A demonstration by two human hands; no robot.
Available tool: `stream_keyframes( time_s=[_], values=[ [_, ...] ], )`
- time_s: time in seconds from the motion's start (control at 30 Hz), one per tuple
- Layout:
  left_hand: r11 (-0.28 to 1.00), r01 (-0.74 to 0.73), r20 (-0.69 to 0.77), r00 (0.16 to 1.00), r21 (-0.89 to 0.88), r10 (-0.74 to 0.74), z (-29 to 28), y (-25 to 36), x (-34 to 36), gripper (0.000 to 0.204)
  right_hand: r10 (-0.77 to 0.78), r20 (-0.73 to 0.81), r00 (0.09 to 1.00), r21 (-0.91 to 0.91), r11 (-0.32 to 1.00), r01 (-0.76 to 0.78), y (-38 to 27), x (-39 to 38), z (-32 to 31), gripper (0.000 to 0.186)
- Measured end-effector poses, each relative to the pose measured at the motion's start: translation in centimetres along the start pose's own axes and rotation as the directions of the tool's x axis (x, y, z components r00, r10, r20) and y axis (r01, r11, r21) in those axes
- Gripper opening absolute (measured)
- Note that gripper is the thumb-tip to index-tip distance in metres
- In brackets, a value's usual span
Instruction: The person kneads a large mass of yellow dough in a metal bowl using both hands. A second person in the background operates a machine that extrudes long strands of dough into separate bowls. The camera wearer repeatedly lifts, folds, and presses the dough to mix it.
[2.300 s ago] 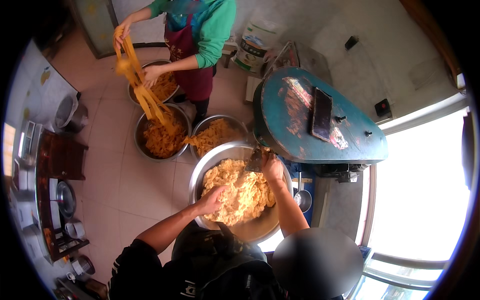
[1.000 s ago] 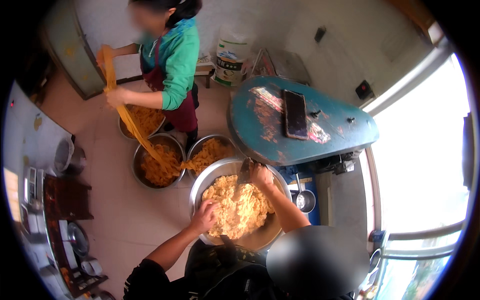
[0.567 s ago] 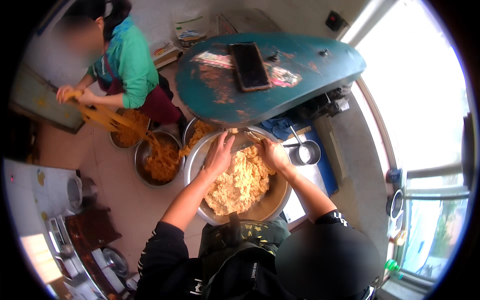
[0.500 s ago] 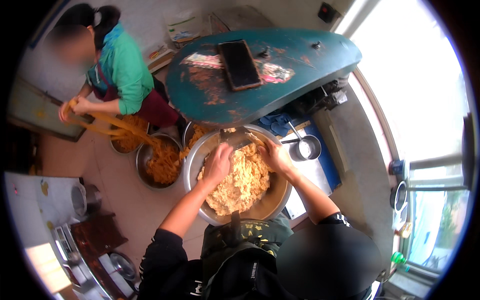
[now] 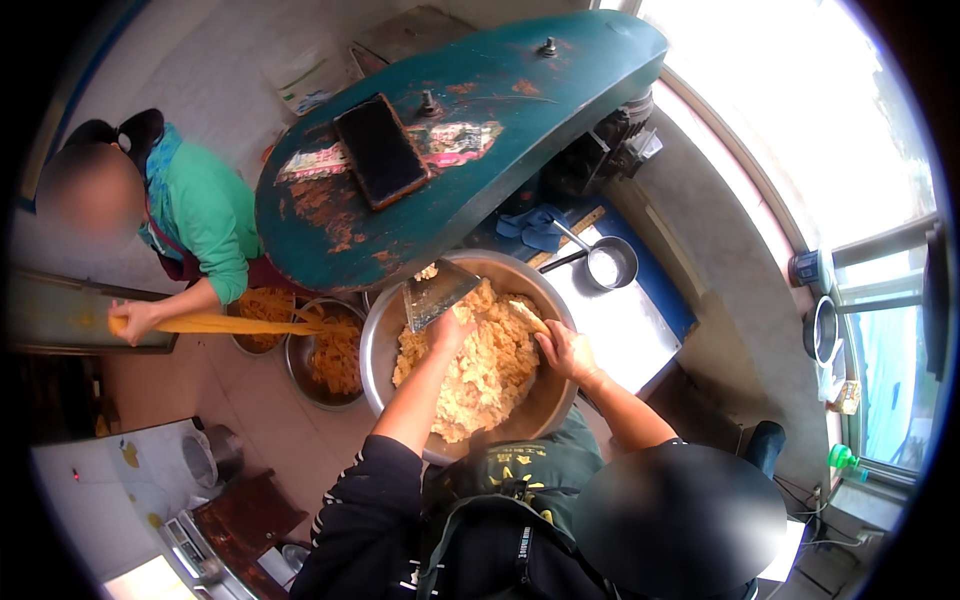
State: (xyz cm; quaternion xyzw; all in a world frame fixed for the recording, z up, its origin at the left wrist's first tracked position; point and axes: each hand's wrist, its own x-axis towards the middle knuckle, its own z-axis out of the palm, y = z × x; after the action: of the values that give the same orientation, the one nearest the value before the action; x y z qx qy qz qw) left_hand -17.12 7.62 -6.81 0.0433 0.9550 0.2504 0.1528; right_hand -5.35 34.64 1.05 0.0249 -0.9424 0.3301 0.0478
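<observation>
Standing by, I see the person bent over a wide round steel basin (image 5: 385,335) heaped with pale yellow crumbly dough (image 5: 485,365), which sits on the floor just under the near edge of a big teal-painted metal machine cover (image 5: 470,150). The left hand (image 5: 447,328) has its grip closed around the handle of a flat steel scraper (image 5: 437,291), whose blade stands at the far rim of the basin, against the dough. The right hand (image 5: 565,350) lies on the right side of the heap, fingers curled and pinching a small yellowish lump of dough near the basin's right rim. Judging by the look of it, the mixing is only partway along: the mass is loose, ragged and crumbly, not gathered into one smooth body, and bits cling to the basin wall, so a good deal of scraping and pressing appears left. To the left, another person in a green top holds a long yellow strip (image 5: 215,323) stretched out over two smaller steel bowls of orange-yellow strands (image 5: 335,355), which look already filled. A dark flat slab (image 5: 380,150) lies on top of the machine cover, and a small steel ladle cup (image 5: 612,265) rests on a white-and-blue board at the basin's right, well apart from both hands.
</observation>
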Motion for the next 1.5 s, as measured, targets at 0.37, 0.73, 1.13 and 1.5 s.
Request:
stream_keyframes(
  time_s=[0.37,0.73,1.13,1.5],
  values=[
    [0.912,0.04,0.085,0.996,-0.408,-0.006,-3.2,-4.0,-3.2,0.069,-0.05,-0.039,0.998,0.02,0.999,0.051,0.8,0.1,0.5,0.029],
    [0.933,-0.151,-0.1,0.987,-0.328,0.125,-6.3,-3.8,-8.2,0.055,-0.031,0.031,0.999,0.051,0.998,0.029,-0.2,0.3,0.4,0.028],
    [0.957,-0.288,-0.145,0.949,-0.04,0.28,-6.3,-3.3,-12.8,0.035,-0.117,0.239,0.964,-0.15,0.976,0.156,-12.7,14.1,2.6,0.036],
    [0.932,-0.173,0.047,0.979,-0.317,0.198,-8.1,-3.1,-18.1,0.032,-0.101,0.37,0.924,-0.254,0.945,0.205,-15.2,16.9,6.9,0.038]
  ],
)
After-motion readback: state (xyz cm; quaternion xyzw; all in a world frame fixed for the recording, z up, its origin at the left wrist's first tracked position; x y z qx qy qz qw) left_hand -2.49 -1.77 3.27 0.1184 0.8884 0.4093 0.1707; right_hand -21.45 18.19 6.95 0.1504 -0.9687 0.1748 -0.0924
